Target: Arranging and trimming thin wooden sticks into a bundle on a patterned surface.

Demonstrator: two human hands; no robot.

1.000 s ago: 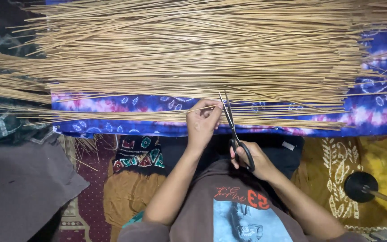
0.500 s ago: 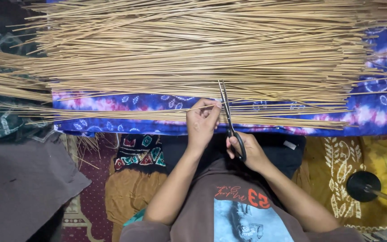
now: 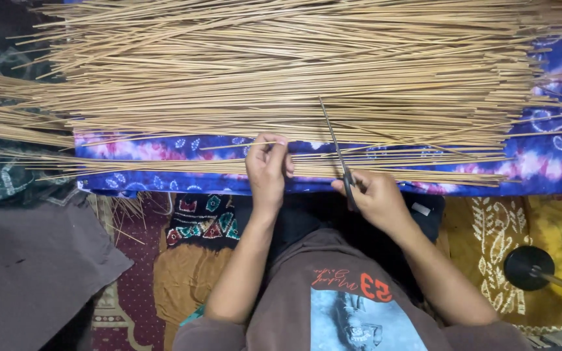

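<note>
- Against the frame from half a second before, our scissors look much the same: blades pressed nearly together, tips pointing up into the stick pile. Our right hand sits at about the same spot on the near edge of the cloth.
- Compared with a second ago, the blades reach a little further into the pile and lean more to the left at the tip; our left hand has barely shifted.
- There is no box or tray here; the sticks lie loose on a tie-dyed blue and purple cloth, which serves as the landmark for everything else.
- The big heap of thin tan sticks covers the far part of the cloth and runs off its left edge. A thinner row of sticks lies along its near edge.
- Our left hand is at the near edge of the cloth, fingers curled together, thumb and fingertips pinching a single stick that runs out to the left over the cloth.
- Our right hand, just right of the left one, is closed around the scissors' dark handles, and the blades cross the near row of sticks.
- Off the cloth's near right corner a round black base rests on a yellow patterned fabric.
</note>
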